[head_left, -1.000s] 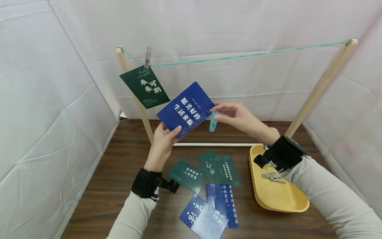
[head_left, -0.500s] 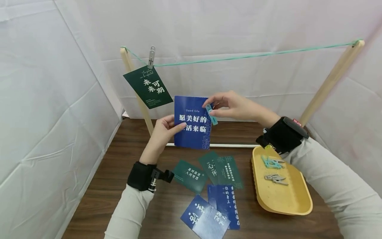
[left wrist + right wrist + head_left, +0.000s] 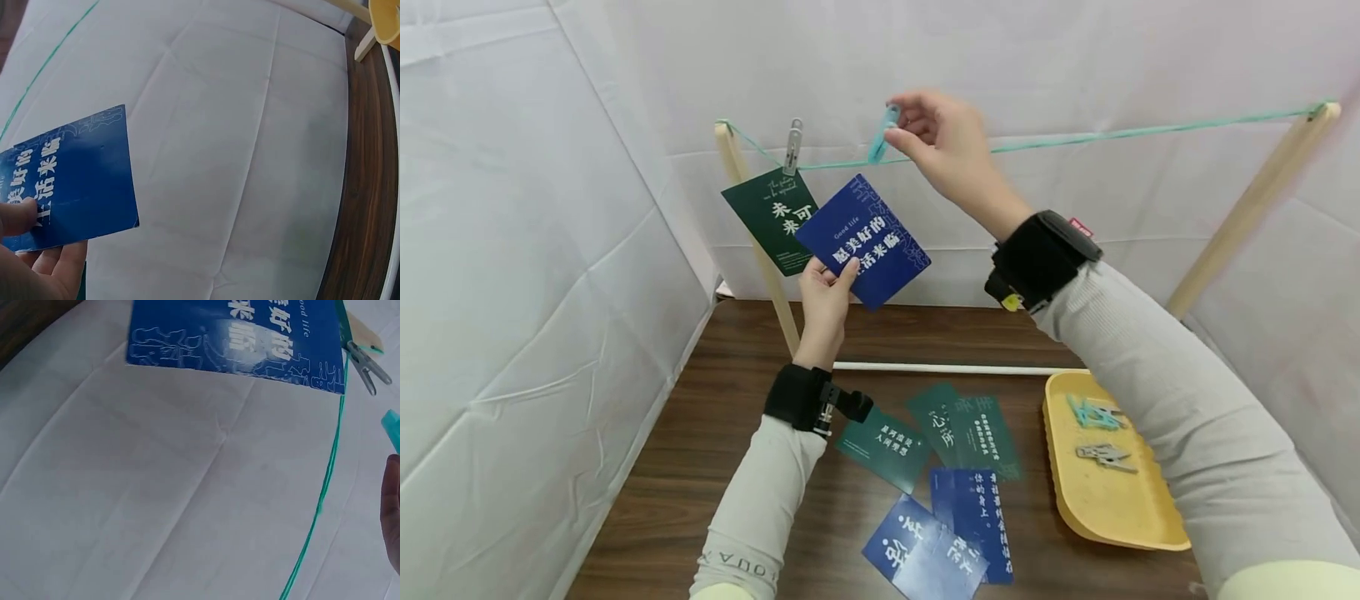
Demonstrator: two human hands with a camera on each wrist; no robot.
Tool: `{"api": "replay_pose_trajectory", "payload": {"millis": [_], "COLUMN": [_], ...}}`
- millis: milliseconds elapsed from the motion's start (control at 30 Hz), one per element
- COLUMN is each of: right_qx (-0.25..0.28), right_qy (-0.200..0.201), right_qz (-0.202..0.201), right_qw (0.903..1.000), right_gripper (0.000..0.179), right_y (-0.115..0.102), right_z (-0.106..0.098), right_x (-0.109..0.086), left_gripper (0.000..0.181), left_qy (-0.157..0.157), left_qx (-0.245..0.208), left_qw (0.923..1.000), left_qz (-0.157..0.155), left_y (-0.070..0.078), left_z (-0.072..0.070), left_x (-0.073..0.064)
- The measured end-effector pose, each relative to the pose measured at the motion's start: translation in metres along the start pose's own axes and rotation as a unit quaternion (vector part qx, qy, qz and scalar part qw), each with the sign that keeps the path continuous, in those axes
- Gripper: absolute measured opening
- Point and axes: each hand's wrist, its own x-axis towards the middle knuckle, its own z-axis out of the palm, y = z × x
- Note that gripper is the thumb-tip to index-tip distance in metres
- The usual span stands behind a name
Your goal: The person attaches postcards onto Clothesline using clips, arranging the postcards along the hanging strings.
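Blue card: tilted in the grip of the left hand, just right of the green card
Cyan peg: pinched in the grip of the right hand, long axis steep, lower end leaning left
Green line: nearer the right hand; the blue card's upper corner lies just below it, slightly left of the peg (contact cannot be told)

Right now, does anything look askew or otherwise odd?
Yes: the green card hanging on the left slants, since the gray clip grips it near one corner. The blue card also tilts, but the left fingers hold it. Nothing looks spilled.
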Motion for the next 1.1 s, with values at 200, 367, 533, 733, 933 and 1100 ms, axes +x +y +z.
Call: {"api": "replay_pose_trajectory", "payload": {"millis": [200, 367, 533, 733, 933, 1100], "right_qx": [-0.052, -0.056, -0.062, -0.067, -0.08, -0.084], "right_qy": [0.001, -0.002, -0.009, -0.019, -0.03, -0.043], "right_qz": [-0.022, -0.012, 0.002, 0.006, 0.008, 0.019], "right_qw": [0.9984, 0.9984, 0.998, 0.9975, 0.9963, 0.9953], "right_gripper": [0.028, 0.024, 0.023, 0.024, 0.024, 0.024], "right_y": [-0.001, 0.004, 0.004, 0.003, 0.004, 0.005], "right_z": [0.006, 0.006, 0.007, 0.008, 0.008, 0.008], "right_x": [0.012, 0.015, 0.017, 0.019, 0.018, 0.017], "left_gripper": [0.031, 0.032, 0.032, 0.033, 0.034, 0.035], "left_qy": [0.01, 0.016, 0.024, 0.029, 0.018, 0.009], "left_qx": [-0.013, -0.017, -0.023, -0.021, -0.032, -0.043], "left_qw": [0.9998, 0.9996, 0.9993, 0.9991, 0.9992, 0.9987], "left_qz": [-0.01, -0.015, -0.02, -0.023, -0.017, -0.027], "left_y": [-0.002, -0.003, -0.003, -0.006, -0.005, -0.005], "left_z": [0.008, 0.016, 0.02, 0.02, 0.022, 0.024], "left_x": [0.003, 0.003, 0.004, 0.005, 0.005, 0.006]}}
